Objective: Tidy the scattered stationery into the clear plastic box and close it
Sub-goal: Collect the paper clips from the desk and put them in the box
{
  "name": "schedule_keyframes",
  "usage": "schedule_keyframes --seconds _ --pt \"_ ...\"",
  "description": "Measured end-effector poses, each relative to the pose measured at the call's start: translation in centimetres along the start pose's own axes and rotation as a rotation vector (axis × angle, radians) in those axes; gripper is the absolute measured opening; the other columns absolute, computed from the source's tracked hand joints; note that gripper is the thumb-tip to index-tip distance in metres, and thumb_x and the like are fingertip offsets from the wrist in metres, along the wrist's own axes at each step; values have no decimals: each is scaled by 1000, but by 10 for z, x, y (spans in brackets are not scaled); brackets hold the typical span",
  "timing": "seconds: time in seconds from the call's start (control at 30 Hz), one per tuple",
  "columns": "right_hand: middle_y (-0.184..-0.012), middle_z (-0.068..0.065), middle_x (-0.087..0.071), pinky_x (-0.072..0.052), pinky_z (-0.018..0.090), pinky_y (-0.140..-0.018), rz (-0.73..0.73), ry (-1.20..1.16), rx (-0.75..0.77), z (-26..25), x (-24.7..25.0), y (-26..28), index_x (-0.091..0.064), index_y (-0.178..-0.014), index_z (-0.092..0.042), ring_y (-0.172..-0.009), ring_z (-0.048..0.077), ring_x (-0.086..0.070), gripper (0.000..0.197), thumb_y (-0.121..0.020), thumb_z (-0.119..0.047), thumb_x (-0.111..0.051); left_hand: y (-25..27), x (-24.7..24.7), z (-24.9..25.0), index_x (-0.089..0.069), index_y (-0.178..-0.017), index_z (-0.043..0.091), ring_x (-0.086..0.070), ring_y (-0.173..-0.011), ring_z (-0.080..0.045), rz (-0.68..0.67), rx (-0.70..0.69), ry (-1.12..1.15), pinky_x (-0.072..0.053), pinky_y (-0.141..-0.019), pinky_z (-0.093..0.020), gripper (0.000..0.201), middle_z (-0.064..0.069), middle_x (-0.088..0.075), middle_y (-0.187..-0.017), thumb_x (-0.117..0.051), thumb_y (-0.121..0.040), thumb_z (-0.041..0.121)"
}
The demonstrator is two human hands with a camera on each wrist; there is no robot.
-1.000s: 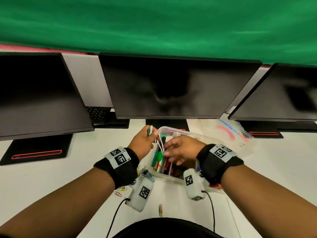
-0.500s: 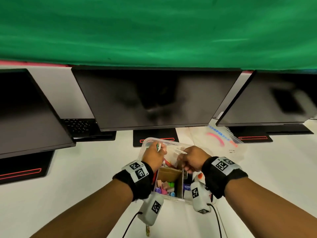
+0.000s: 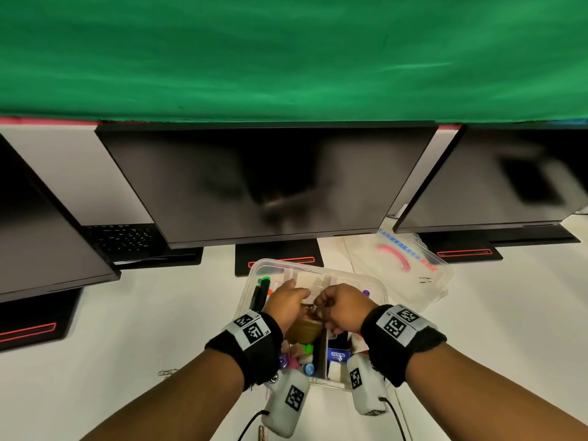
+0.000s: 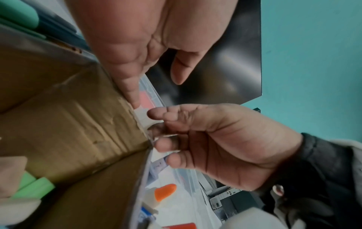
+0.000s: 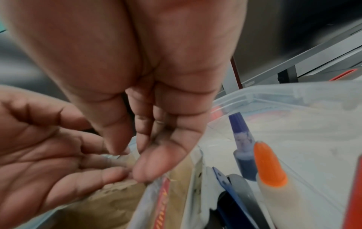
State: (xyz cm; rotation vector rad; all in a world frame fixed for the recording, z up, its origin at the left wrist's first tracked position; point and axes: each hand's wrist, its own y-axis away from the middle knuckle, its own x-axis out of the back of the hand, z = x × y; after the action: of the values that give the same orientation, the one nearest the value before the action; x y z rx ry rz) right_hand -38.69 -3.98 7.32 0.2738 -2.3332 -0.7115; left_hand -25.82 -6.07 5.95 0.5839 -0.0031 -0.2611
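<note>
Along the back edge of the white desk [image 3: 95, 329] I see three dark monitors [image 3: 270, 186] under a green backdrop. Just in front of the middle monitor's stand sits the clear plastic box [image 3: 254, 275], open, its long axis running away from me toward that monitor. Its clear lid [image 3: 397, 265] lies loose on the desk beyond the box's far right corner, nearer my right hand [image 3: 342, 305] than my left hand [image 3: 286, 303].

Both hands meet over the middle of the box, above the brown cardboard packet [image 4: 68, 124] standing in its centre compartment. The left hand's fingers are fairly straight, thumb tip pressing the packet's upper edge. The right hand's fingers are curled, pinching something thin and pale at that same edge; I cannot tell what it is.

Dark markers with green caps [image 3: 262, 286] lie along the box's left wall; a white glue bottle with an orange tip [image 5: 274, 178] and a purple-capped bottle [image 5: 240, 139] stand in the right compartment. A few wire paper clips [image 3: 167, 373] remain on the desk off the box's near left corner, closest to my left hand, so I judge that hand should fetch them before the lid goes on
</note>
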Motion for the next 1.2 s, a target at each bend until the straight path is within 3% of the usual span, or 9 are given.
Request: schedule_keyframes --seconds 0.07,0.13,0.27,0.37,0.47,0.7,0.83,0.97,1.2 --pt "-75 3 -59 -50 23 -57 -17 37 20 -2 1 2 -58 -95 -16 -58 11 -55 11 -90 -7 -55 -1 5 -1 -55 -88 13 -50 -77 -17 -18 -25 16 -46 -71 -27 20 -12 -51 -88 -43 -93 -2" --pt "-77 5 -61 -50 24 -58 -36 98 46 -10 0 3 -59 -94 -16 -60 14 -56 9 -89 -9 -56 3 16 0 -55 -111 5 -50 -71 -14 -17 -72 -5 -43 -64 -21 23 -9 -52 -82 -42 -94 -3" --pt "-72 3 -61 -47 27 -64 -1 238 177 -39 -11 10 -66 -96 -8 -60 12 -52 14 -88 -14 -58 16 50 7 -58 -109 3 -58 -72 -14 29 -147 -157 -49 -64 -24 20 -8 -62 -84 -47 -93 2" --pt "-99 6 -68 -47 29 -83 1 348 317 -66 -31 19 -68 -100 -10 -86 18 -59 17 -88 -18 -59 28 82 10 -59 -100 11 -56 -68 -10 108 -184 -193 -46 -65 -21 15 -3 -61 -82 -49 -92 3" --pt "-113 4 -65 -46 29 -92 -61 456 412 -91 -56 27 -66 -109 -11 -104 21 -59 23 -89 -20 -59 40 119 2 -59 -96 13 -56 -72 -12 170 -164 -239 -45 -67 -22 15 -5 -62 -88 -49 -91 3" --pt "-121 6 -60 -36 24 -81 -178 678 496 -120 -126 32 -59 -118 -14 -112 23 -53 29 -92 -24 -52 57 197 -41 -60 -91 19 -58 -83 -20 185 -87 -516 -46 -70 -26 13 -9 -62 -95 -52 -90 9" --pt "-121 9 -60 -41 27 -86 -242 678 515 -104 -155 36 -58 -121 -13 -113 24 -53 31 -92 -20 -50 58 225 -70 -60 -113 15 -59 -101 -23 120 -62 -907 -42 -80 -23 25 -6 -60 -111 -61 -89 17" --pt "-133 6 -51 -39 29 -98 -267 761 444 -63 -169 34 -51 -130 -17 -121 22 -48 38 -92 -21 -50 58 241 -95 -44 -132 23 -44 -125 -21 -22 -3 -1291 -36 -104 -29 52 -3 -45 -135 -65 -85 32" --pt "-139 -2 -50 -32 24 -108 -138 798 419 -34 -153 16 -53 -130 -22 -127 16 -46 37 -93 -19 -47 53 251 -117 -25 -145 19 -29 -136 -24 -111 -31 -1371 -29 -113 -35 88 -4 -31 -147 -74 -75 38"
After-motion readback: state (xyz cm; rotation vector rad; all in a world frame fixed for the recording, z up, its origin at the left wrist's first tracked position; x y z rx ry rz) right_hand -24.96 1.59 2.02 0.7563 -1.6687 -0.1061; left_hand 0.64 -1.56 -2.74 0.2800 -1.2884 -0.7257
